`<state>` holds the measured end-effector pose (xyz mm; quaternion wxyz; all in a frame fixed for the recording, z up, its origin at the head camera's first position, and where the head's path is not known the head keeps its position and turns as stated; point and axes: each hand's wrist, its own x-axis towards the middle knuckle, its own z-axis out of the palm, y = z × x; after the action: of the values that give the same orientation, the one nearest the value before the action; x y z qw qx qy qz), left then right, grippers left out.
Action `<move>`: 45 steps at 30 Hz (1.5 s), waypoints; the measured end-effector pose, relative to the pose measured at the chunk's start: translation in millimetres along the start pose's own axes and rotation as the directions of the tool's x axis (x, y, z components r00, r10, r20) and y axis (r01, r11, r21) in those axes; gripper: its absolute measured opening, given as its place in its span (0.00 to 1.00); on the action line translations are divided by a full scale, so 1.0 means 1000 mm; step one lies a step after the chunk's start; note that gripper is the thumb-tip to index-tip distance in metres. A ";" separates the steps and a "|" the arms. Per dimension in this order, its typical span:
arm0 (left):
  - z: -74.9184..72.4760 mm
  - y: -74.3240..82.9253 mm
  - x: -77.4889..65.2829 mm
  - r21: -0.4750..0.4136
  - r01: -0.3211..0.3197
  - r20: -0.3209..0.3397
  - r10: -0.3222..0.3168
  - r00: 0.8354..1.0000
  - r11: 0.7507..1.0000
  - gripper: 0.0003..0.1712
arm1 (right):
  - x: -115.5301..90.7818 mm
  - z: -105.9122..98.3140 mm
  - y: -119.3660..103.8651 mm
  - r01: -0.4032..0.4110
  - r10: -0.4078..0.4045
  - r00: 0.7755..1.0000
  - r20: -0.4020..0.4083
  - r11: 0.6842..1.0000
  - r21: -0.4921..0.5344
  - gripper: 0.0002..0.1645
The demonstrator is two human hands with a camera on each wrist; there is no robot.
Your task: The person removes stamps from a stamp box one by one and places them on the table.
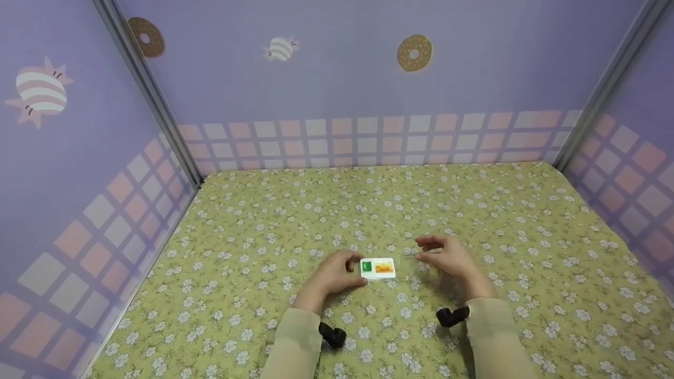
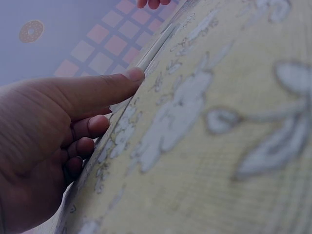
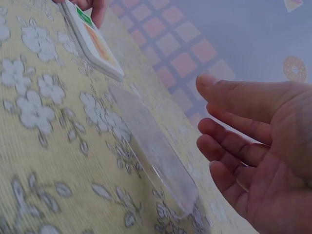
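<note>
A small stack of picture cards [image 1: 378, 268] lies flat on the flowered cloth, its top card white with a green and an orange picture. My left hand [image 1: 333, 273] pinches its left end between thumb and fingers. From the right wrist view, the stack's layered white edge shows beside the left fingers [image 3: 99, 11]. Just right of the cards, a clear plastic case or lid [image 3: 153, 151] rests on the cloth, barely visible from the head. Close by it is my right hand [image 1: 450, 258], fingers loosely bent and thumb apart, holding nothing.
Flowered yellow-green cloth [image 1: 295, 210] covers the table. Purple walls [image 1: 337, 79] with pink and white squares enclose the back and both sides, with grey metal posts [image 1: 152, 95] in the corners. A black wrist camera [image 1: 333, 335] sits on each sleeve.
</note>
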<state>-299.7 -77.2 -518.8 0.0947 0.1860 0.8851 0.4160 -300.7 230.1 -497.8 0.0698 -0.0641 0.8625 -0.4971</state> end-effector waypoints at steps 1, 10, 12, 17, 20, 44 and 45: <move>0.000 0.000 0.000 0.002 0.001 0.000 -0.001 1.000 1.000 0.33 | 0.001 0.002 -0.001 0.008 -0.008 1.000 -0.001 1.000 -0.008 0.27; 0.000 0.002 0.001 0.037 -0.005 -0.005 0.006 1.000 0.999 0.35 | 0.013 0.019 -0.015 0.038 -0.039 0.998 0.040 0.999 0.007 0.26; 0.000 0.002 0.001 0.042 -0.005 0.000 0.005 1.000 0.999 0.35 | 0.015 0.023 -0.017 0.045 -0.045 0.998 0.043 0.999 0.000 0.25; -0.001 0.001 0.002 0.029 0.005 0.002 -0.005 1.000 1.000 0.34 | 0.021 0.032 -0.022 0.051 -0.050 0.996 0.075 0.999 -0.008 0.24; -0.001 0.001 0.001 0.020 0.011 0.002 -0.011 1.000 1.000 0.34 | 0.024 0.037 -0.023 0.054 -0.054 0.993 0.103 0.999 0.005 0.24; 0.000 0.001 0.001 0.019 0.005 -0.005 -0.005 1.000 1.000 0.34 | 0.035 0.050 -0.028 0.129 -0.103 0.968 0.230 0.986 -0.103 0.20; 0.000 0.001 0.001 0.015 0.004 -0.005 -0.003 1.000 1.000 0.34 | 0.035 0.050 -0.028 0.132 -0.103 0.967 0.232 0.985 -0.109 0.19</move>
<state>-300.2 -75.7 -517.9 0.0920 0.1843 0.8888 0.4095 -325.0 167.7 -500.6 0.1336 -0.1754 0.8728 -0.4354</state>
